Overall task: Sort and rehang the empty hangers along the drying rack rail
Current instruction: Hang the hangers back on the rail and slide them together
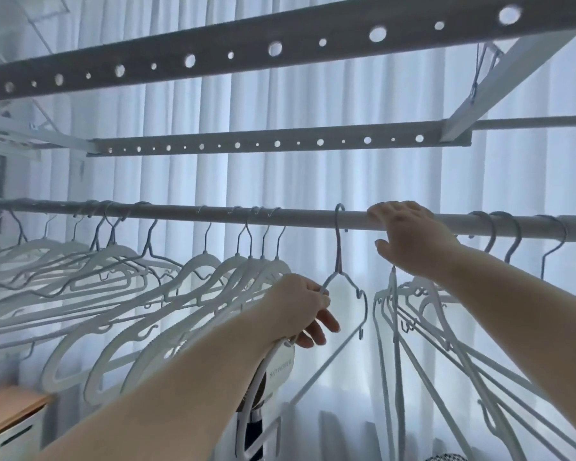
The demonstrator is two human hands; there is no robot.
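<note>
Left hand [300, 304]: thumb and forefinger are closed on the left shoulder of a thin wire hanger [338, 254], just below its twisted neck. The remaining fingers are extended and loose. A white labelled loop [281, 361] is seen under the palm; whether it is held cannot be told.

The wire hanger's hook is seated over the drying rack rail [313, 216], directly above and slightly right of the grip. Its neck runs near-vertical, and its body is hung edge-on, across the rail.

Position on the rail: the hanger is alone in a gap. The thick white hangers [246, 271] are bunched just to its left, the thin hangers [394, 287] to its right.

Right hand [413, 237]: fingers are laid over the top of the rail and the thumb is under it, so the rail is loosely clasped between the lone hook and the right-hand bunch.

Judgement: the left hand is the nearer and already has the hanger. Any shift is to be made along the rail's long axis. Rightward travel is blocked by the right hand, so leftward travel is favoured.
</note>
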